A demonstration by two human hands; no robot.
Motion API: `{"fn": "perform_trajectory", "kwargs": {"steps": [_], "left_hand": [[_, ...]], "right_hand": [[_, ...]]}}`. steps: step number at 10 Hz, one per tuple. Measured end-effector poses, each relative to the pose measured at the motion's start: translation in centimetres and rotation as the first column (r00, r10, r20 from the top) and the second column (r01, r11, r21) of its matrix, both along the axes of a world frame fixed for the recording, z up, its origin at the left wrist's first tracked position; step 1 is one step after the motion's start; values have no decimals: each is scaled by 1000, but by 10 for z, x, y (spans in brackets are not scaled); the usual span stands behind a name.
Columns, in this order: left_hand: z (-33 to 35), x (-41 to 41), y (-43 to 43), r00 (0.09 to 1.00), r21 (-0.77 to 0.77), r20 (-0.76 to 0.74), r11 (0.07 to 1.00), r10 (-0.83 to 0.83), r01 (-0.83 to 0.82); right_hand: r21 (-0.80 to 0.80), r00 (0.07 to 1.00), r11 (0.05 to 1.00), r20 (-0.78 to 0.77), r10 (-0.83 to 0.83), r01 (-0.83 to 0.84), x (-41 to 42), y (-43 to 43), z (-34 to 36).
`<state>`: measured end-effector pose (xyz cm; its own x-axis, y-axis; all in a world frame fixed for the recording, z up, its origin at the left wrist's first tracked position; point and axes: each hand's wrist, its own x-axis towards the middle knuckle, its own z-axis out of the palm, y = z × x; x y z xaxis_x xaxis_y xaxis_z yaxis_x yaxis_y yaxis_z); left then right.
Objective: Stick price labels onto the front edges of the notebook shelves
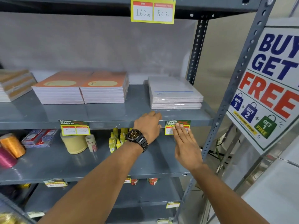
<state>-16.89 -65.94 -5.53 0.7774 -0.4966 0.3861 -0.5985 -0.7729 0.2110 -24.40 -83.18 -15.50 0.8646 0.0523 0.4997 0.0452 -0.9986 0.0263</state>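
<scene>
Fingers, right hand (186,143): straight and held together, tips flat on the price label (177,127) at the centre right of the frame; they grip nothing, they only press.
Fingers, left hand (148,125): bent over the front edge of the notebook shelf (113,123), just left of the same label; the tips are hidden over the edge, so I cannot tell if they hold something. A dark watch (137,139) sits on this wrist.
Task's thing: the label lies on the front edge of the shelf, under the wrapped white notebooks (175,94); its right half is partly covered by the right fingers.
Step in hand: I judge it is the pressing of this label so that it sticks.
How to do it well: rub from the middle out to both ends so no corner lifts, keep the top line level with the shelf edge, and let the left hand steady the shelf while the right one presses.
Risk: a slanted label, or a lower half that hangs free below the narrow edge.
Same shelf, left: a second label (74,127) is already on the edge, below two orange notebook stacks (80,89).
Further up: a large label (152,11) reading 160 and 80 hangs from the upper shelf at the top centre.
Progress: at least two edges are labelled; the rest I cannot judge.
</scene>
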Motion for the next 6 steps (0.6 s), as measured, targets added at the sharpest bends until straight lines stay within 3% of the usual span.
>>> {"fn": "perform_trajectory", "kwargs": {"steps": [2, 4, 5, 6], "left_hand": [[-4, -2, 0, 997, 51, 82, 999, 1, -5], [-2, -1, 1, 998, 54, 55, 999, -5, 2], [1, -7, 8, 998, 76, 62, 997, -15, 10], [-4, -11, 17, 992, 97, 122, 995, -42, 30]], "right_hand": [[-38, 998, 998, 22, -54, 55, 0, 4, 1], [1, 998, 998, 25, -62, 62, -5, 7, 12], [164, 997, 986, 82, -6, -7, -4, 17, 23], [561, 958, 820, 282, -57, -116, -8, 20, 52]]}}
